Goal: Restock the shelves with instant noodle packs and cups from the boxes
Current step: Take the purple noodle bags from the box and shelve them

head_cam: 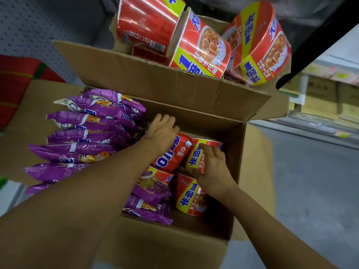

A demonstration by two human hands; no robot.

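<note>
Right hand grip closed round noodle cup; left hand spread open on red pack, box wall close.

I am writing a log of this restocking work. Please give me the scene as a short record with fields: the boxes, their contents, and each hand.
near box: open cardboard box, flaps up
near box contents: purple noodle packs stacked at left; red noodle pack; red noodle cups lying on their sides at right
far box: second cardboard box behind, holding large red noodle cups
left hand: left hand on the red noodle pack
right hand: right hand on a red cup; grip unclear
</note>
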